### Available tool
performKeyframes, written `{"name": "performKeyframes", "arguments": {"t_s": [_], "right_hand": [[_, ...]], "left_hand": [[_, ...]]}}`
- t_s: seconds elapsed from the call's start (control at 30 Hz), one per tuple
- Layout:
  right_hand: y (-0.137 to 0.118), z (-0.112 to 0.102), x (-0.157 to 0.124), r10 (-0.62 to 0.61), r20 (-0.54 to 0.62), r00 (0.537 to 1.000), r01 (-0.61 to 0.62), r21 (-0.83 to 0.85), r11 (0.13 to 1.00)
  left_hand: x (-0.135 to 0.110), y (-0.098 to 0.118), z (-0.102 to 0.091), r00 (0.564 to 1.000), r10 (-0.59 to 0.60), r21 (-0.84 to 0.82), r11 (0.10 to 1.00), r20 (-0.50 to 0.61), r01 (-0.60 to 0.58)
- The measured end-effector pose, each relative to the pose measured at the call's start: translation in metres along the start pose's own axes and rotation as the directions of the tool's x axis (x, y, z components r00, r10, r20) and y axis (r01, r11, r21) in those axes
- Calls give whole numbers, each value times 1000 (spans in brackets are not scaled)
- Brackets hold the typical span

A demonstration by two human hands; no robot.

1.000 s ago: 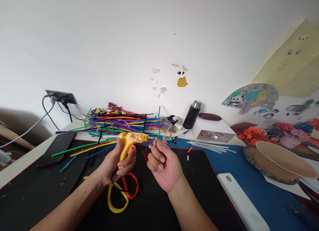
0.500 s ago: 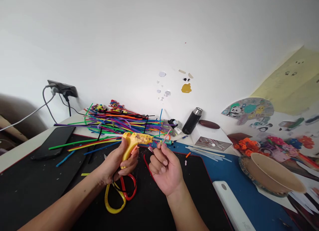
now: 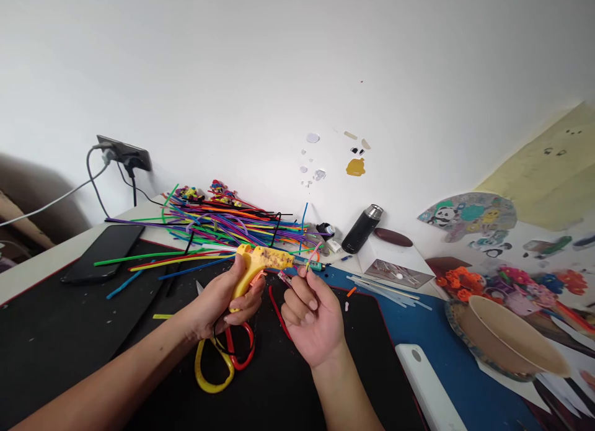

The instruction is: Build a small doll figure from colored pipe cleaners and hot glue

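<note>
My left hand (image 3: pixel 223 301) is wrapped round the grip of a yellow glue gun (image 3: pixel 260 260), whose nozzle points right. My right hand (image 3: pixel 312 316) is closed in a pinch on a small pipe-cleaner piece (image 3: pixel 284 277), held right at the nozzle tip. A red pipe cleaner (image 3: pixel 277 308) lies on the black mat (image 3: pixel 69 350) under my right hand. Below my left hand lie scissors (image 3: pixel 218 359) with yellow and red handles.
A heap of coloured pipe cleaners (image 3: pixel 223 229) lies at the back, a phone (image 3: pixel 105 260) to the left. A black flask (image 3: pixel 361 229), clear glue sticks (image 3: pixel 385 287), a paper bowl (image 3: pixel 511 335), a white bar (image 3: pixel 430 387) and craft flowers (image 3: pixel 458 277) sit to the right.
Both hands stay together at the glue gun's nozzle, shifting slightly right in view as the camera turns. The grips are unchanged.
</note>
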State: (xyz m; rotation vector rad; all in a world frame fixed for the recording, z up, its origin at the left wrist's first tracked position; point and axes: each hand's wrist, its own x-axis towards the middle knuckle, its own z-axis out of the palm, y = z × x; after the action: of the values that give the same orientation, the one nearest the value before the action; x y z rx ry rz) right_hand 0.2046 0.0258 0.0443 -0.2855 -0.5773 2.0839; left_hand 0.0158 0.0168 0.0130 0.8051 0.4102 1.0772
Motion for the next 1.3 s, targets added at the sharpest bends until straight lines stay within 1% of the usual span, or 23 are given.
{"name": "performKeyframes", "arguments": {"t_s": [0.43, 0.6, 0.77, 0.83, 0.9, 0.97, 1.0, 1.07, 1.13, 1.17, 1.2, 1.23, 1.3], "right_hand": [[0, 3, 0, -8, -45, 999, 8, -9, 1000], [1, 3, 0, -4, -33, 999, 3, -30, 1000], [2, 3, 1, -6, -38, 999, 5, -33, 999], [4, 3, 2, -8, -40, 999, 6, -56, 998], [7, 3, 3, -15, -48, 999, 10, -105, 994], [11, 3, 4, -45, -67, 997, 33, -167, 985], [13, 4, 5, -76, -80, 994, 59, -203, 978], [15, 4, 5, -175, -102, 979, 139, -289, 947], [17, 5, 4, -292, -95, 952, 235, -387, 892], [18, 6, 4, -338, -79, 938, 274, -430, 860], [18, 7, 3, -370, -60, 927, 301, -466, 832], [18, 9, 3, -385, -41, 922, 316, -493, 811], [19, 12, 1, -377, -10, 926, 315, -527, 789]], "left_hand": [[-2, 2, 1, 1000, -9, 58, 998, -27, 10], [-2, 2, 1, 1000, 1, 46, 999, -23, 0], [-4, 6, -2, 1000, 31, 9, 999, -4, -31], [-6, 11, -4, 998, 59, 0, 998, -16, -59], [-7, 17, -7, 994, 99, 15, 995, -53, -98], [-6, 25, -9, 981, 156, 81, 986, -119, -147], [-5, 28, -10, 967, 195, 131, 976, -163, -175], [-3, 33, -11, 920, 281, 254, 944, -274, -212], [-1, 37, -9, 867, 330, 379, 907, -374, -182], [0, 38, -8, 846, 343, 435, 888, -409, -149], [1, 39, -6, 834, 348, 486, 867, -429, -111], [2, 40, -4, 834, 344, 531, 844, -431, -73], [5, 41, 0, 865, 311, 614, 789, -394, -5]]}}
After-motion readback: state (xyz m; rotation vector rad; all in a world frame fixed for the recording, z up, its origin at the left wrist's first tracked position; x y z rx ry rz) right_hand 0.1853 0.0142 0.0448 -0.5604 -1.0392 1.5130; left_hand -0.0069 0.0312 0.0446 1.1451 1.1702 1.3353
